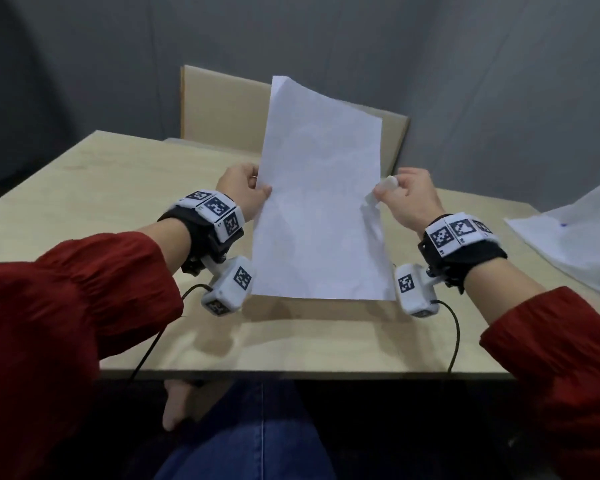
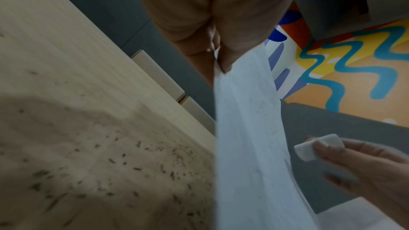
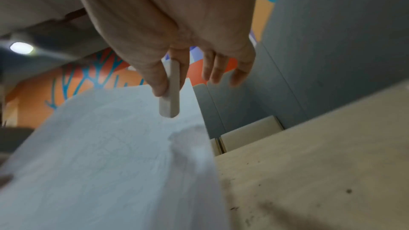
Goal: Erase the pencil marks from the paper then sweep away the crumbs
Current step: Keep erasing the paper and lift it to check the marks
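A white sheet of paper (image 1: 319, 202) is lifted off the wooden table (image 1: 118, 188) and stands tilted, with its lower edge near the tabletop. My left hand (image 1: 253, 188) pinches its left edge. My right hand (image 1: 395, 192) hovers at the crumpled right edge and pinches a small white eraser (image 1: 388, 183) between thumb and forefinger. In the left wrist view the eraser (image 2: 318, 147) appears apart from the paper (image 2: 250, 146). Dark eraser crumbs (image 2: 132, 163) lie scattered on the table below the sheet. Only faint traces show on the paper (image 3: 110, 155).
A second white sheet (image 1: 575, 237) with a small blue mark lies at the table's right edge. A wooden chair back (image 1: 222, 109) stands behind the far edge, in front of grey walls. The table's front edge is close to my lap.
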